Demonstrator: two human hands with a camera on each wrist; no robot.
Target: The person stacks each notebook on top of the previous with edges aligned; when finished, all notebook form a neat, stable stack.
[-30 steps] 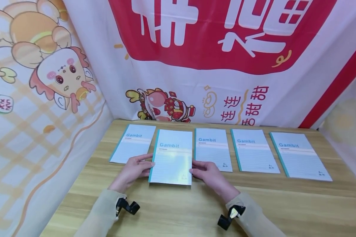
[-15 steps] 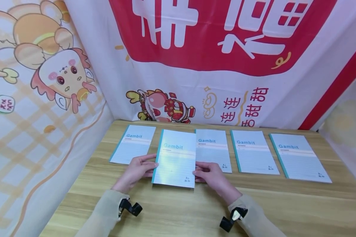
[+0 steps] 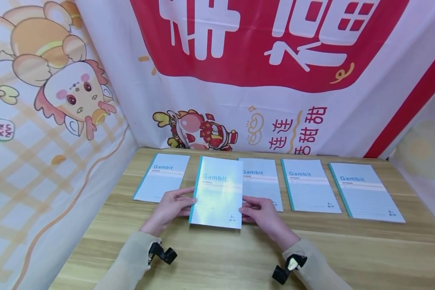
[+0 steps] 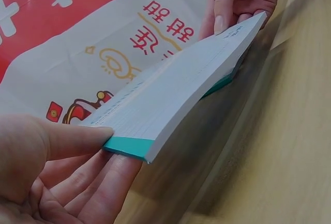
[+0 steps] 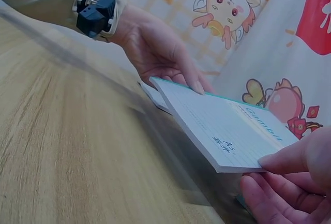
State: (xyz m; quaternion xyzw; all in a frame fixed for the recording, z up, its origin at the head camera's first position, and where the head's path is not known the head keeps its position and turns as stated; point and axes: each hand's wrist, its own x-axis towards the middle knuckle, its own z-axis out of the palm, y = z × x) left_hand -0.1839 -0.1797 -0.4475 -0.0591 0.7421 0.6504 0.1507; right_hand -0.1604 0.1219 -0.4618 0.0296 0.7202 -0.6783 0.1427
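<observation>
A pale blue notebook (image 3: 217, 197) printed "Gambit", with a teal spine, is held level above the table between both hands. My left hand (image 3: 170, 209) pinches its spine edge, thumb on the cover and fingers beneath, as the left wrist view shows at the teal strip (image 4: 132, 146). On the opposite edge my right hand (image 3: 262, 215) pinches it the same way, near the "A5" corner in the right wrist view, where the right thumb (image 5: 289, 159) lies on the cover. In the head view the held notebook overlaps the left part of a matching notebook (image 3: 264, 185) lying behind it.
Matching notebooks lie in a row along the back of the wooden table (image 3: 217, 257): one at the far left (image 3: 163, 177), two to the right, a nearer one (image 3: 311, 187) and the rightmost (image 3: 367, 193). Printed cloth (image 3: 203, 96) hangs behind the table, with more cloth at the left.
The held notebook and both hands have shifted slightly to the right, so it now covers part of the notebook behind it. The other notebooks have stayed in place.
</observation>
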